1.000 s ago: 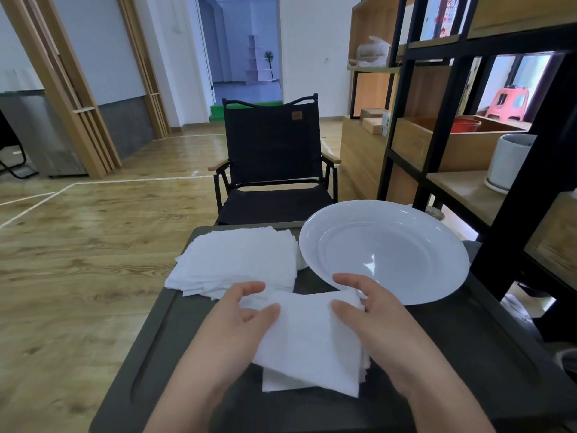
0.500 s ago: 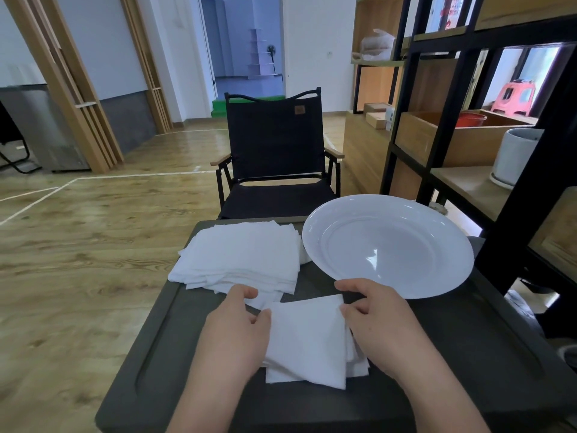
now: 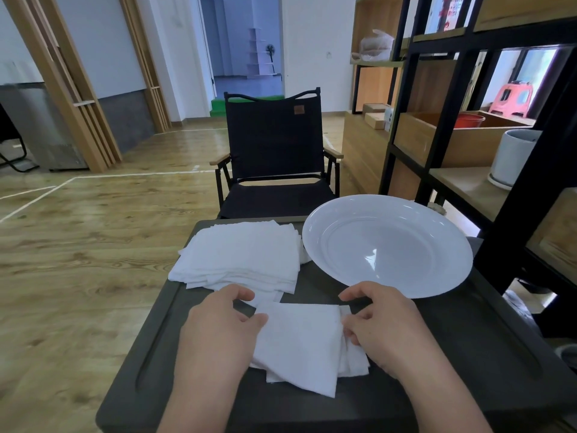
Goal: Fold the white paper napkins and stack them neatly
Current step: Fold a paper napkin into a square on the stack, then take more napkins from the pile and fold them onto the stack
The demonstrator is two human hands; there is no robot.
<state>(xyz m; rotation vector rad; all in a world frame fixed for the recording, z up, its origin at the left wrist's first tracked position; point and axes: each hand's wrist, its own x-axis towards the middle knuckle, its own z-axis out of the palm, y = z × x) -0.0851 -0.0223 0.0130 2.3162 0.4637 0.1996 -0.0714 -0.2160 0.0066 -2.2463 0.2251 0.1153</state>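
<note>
**Two hands on a folded napkin at the near middle of the table**

I see a dark table (image 3: 452, 354) from above, through a head camera. My left hand (image 3: 218, 335) rests on the left edge of a folded white napkin (image 3: 299, 345), fingers curled loosely, thumb pressing its upper left corner. My right hand (image 3: 384, 332) sits at the napkin's right edge, fingers bent and pinching the layered paper there. The napkin lies flat near the table's front edge, roughly centred. A pile of unfolded napkins (image 3: 240, 254) lies toward the far left corner. A large white plate (image 3: 443, 245) fills the far right corner, empty. A black folding chair (image 3: 274, 145) stands beyond the table's far edge
</note>
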